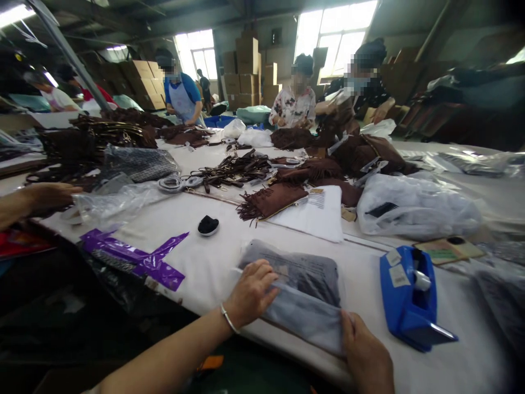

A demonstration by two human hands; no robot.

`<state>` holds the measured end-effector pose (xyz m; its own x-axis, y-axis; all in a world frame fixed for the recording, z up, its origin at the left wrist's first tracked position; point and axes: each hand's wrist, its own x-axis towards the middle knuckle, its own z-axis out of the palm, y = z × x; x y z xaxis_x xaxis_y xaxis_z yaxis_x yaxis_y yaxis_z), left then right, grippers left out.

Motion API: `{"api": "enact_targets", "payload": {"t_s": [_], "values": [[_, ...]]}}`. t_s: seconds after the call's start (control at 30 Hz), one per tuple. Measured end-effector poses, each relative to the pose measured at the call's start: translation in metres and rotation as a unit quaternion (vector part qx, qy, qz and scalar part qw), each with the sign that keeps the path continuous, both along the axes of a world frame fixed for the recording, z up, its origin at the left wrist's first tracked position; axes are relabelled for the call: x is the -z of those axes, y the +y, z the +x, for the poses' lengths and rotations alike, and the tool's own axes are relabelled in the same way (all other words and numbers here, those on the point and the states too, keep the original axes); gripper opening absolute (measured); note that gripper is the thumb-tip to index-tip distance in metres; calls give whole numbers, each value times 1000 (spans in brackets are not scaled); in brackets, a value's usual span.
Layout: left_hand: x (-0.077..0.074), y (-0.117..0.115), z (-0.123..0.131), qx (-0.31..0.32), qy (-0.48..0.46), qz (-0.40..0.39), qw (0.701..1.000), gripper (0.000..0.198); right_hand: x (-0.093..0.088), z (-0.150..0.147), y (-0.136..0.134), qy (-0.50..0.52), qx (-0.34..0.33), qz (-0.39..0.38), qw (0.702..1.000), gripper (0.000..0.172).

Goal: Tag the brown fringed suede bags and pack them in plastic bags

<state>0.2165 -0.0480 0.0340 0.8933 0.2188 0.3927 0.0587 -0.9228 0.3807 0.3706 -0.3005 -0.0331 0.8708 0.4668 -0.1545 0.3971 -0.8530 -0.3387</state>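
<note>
1. Lying at near edge of wht. tbl. [229,249]: clear plastic bag [307,279] w/ dk. contents, pale strip along near side.
2. L hand [252,290]: fingers bent, tips on strip; can't tell if pinching.
3. R hand [367,347]: thumb atop bag's R end, gripping it; other fingers hidden.
4. Blue tape dispenser [404,301]: R of bag, apart.
5. Brn. fringed pouch [283,200]: beyond bag, partly on wht. sheet [326,216].
6. Purple plastic [159,265]: L side, nr. tbl. edge.
7. Co-worker's hand [47,197]: far L.
</note>
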Motion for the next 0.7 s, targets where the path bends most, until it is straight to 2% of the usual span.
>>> {"api": "enact_targets", "payload": {"t_s": [0.07, 0.13, 0.17, 0.23, 0.3, 0.37, 0.43, 0.53, 0.6, 0.7], "values": [[13, -6, 11, -16, 10, -32, 999, 7, 2, 6, -7, 42, 17, 60, 997, 47], [25, -5, 15, -36, 5, -63, 997, 12, 3, 14, -23, 94, 65, 137, 984, 44], [29, -4, 16, -37, 1, -74, 997, 13, 3, 18, -34, 117, 109, 185, 970, 43], [34, 0, 15, -27, -6, -86, 996, 13, 1, 28, -60, 107, 232, 302, 918, 46], [36, 4, 13, -14, -12, -91, 996, 12, -6, 40, -83, 26, 331, 398, 855, 49], [38, 7, 12, -5, -18, -89, 996, 11, -16, 55, -98, -52, 364, 435, 822, 52], [41, 9, 12, 0, -23, -84, 996, 11, -27, 74, -101, -54, 343, 429, 834, 53], [44, 9, 13, -2, -26, -79, 997, 12, -39, 93, -91, -19, 289, 416, 862, 51], [44, 9, 13, -5, -27, -77, 997, 12, -41, 91, -85, -23, 272, 411, 870, 47], [43, 9, 13, -10, -33, -76, 997, 12, -34, 70, -88, -62, 281, 397, 871, 44]]}}
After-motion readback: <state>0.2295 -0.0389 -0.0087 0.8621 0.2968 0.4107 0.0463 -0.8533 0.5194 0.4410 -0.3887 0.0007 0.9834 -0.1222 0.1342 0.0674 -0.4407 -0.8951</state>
